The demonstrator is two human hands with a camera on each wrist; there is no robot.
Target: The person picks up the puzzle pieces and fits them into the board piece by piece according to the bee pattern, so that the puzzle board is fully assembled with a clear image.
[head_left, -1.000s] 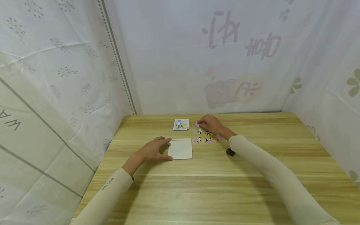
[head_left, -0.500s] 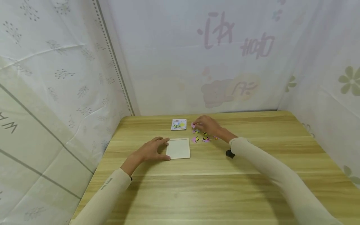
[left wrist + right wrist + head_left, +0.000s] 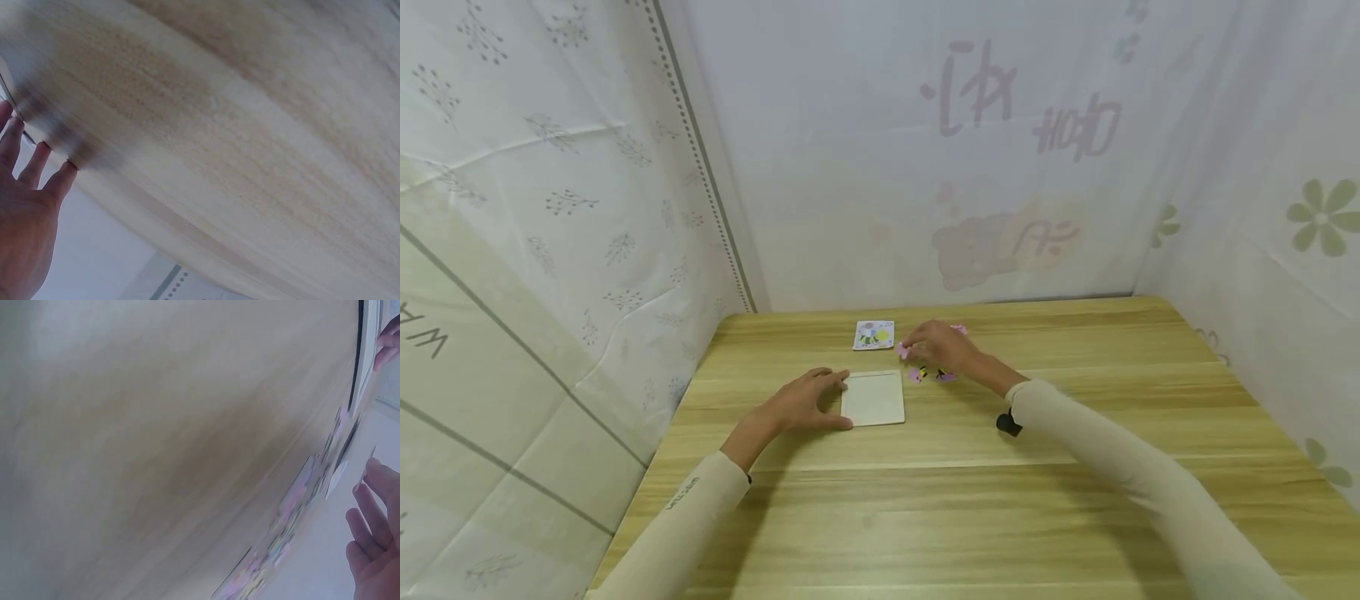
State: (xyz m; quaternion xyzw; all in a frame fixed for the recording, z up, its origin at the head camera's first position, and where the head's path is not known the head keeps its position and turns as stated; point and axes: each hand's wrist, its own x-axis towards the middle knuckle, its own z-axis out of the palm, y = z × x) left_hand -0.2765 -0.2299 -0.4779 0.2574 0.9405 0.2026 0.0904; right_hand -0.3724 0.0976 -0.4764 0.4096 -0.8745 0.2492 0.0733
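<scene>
My left hand rests at the left side of a shallow cream puzzle tray, thumb by its near corner and fingers by its far one. In the left wrist view several fingertips touch the tabletop with the fingers extended. A pink puzzle piece is pinched between the thumb and finger of my right hand. Seen edge-on in the right wrist view, that puzzle piece is raised off the table. Beneath and around the right hand lie more pink, yellow and black puzzle pieces, some of them hidden by it.
Behind the tray lies a small square picture card with a bee on it. One pink piece shows beyond the right hand. The wooden table ends at a hanging printed curtain, which also closes both sides.
My right hand, pinching the pink piece, has come from the far end of the pieces back toward the tray. The left hand stays at the tray; the head view has shifted slightly.
</scene>
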